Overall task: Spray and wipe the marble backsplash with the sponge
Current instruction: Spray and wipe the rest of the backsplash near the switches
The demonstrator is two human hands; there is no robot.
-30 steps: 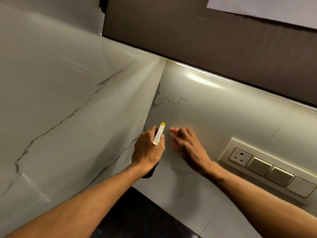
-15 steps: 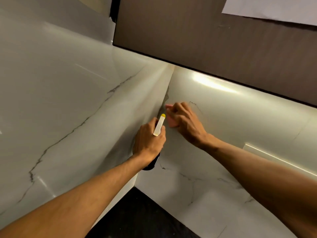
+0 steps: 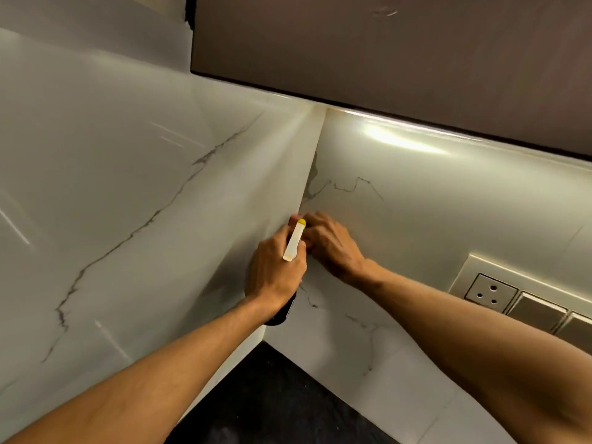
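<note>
The white marble backsplash (image 3: pixel 416 200) with grey veins meets a second marble wall at an inner corner. My left hand (image 3: pixel 275 274) grips a spray bottle (image 3: pixel 294 241); its white nozzle with a yellow tip points up at the corner, and the dark body shows below my wrist. My right hand (image 3: pixel 333 245) presses a pinkish sponge (image 3: pixel 294 219) against the marble right at the corner, just behind the nozzle. The sponge is almost wholly hidden by my fingers and the nozzle.
A dark wall cabinet (image 3: pixel 384 52) hangs above, with a light strip glaring under it. A socket and switch panel (image 3: pixel 525 299) is set into the backsplash at the right. The dark countertop (image 3: pixel 275 405) lies below the corner.
My right hand with the sponge has wiped along the backsplash, up and left, then down into the corner beside the nozzle. The left hand has kept the bottle in place.
</note>
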